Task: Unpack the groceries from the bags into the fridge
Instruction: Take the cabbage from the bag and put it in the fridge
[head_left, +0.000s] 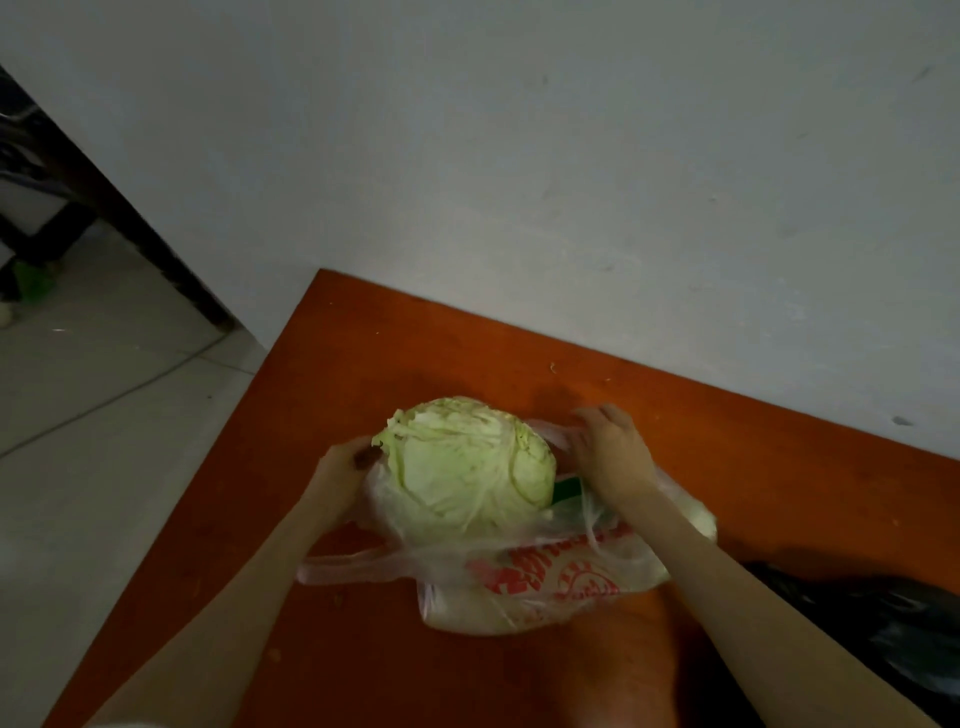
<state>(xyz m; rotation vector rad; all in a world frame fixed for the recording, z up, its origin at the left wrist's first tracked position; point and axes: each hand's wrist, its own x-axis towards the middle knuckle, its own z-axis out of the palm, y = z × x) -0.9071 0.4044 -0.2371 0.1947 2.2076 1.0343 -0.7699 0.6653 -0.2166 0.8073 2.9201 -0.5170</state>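
A pale green cabbage (467, 462) sticks halfway out of a thin clear plastic bag with red print (545, 577) lying on an orange table (363, 364). My left hand (343, 473) grips the bag's rim at the cabbage's left side. My right hand (608, 447) pinches the bag's plastic on the cabbage's right side. A bit of dark green (569, 488) shows inside the bag under my right wrist. Another pale vegetable (701, 519) bulges in the bag's right end.
A black plastic bag (883, 639) lies at the table's right front. A white wall (571, 182) borders the table's far side. Light floor tiles (104, 415) lie left of the table. A dark doorway (47, 182) opens at far left.
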